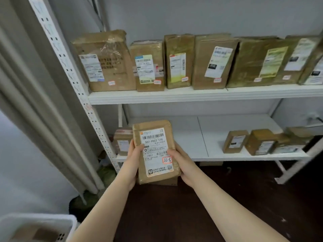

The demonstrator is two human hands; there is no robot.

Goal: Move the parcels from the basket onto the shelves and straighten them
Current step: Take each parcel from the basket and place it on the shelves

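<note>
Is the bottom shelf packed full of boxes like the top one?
No, the lower shelf shows a wide bare white stretch between one small parcel at its left end and a few parcels at its right.

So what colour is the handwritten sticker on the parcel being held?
The sticker is pale with an orange-red border, seen in the head view.

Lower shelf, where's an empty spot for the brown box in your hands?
The white lower shelf is bare across its middle, between the small brown box at its left end and the cluster of small brown boxes on the right. The white upper shelf is crowded: brown cardboard parcels stand side by side along it.
</note>
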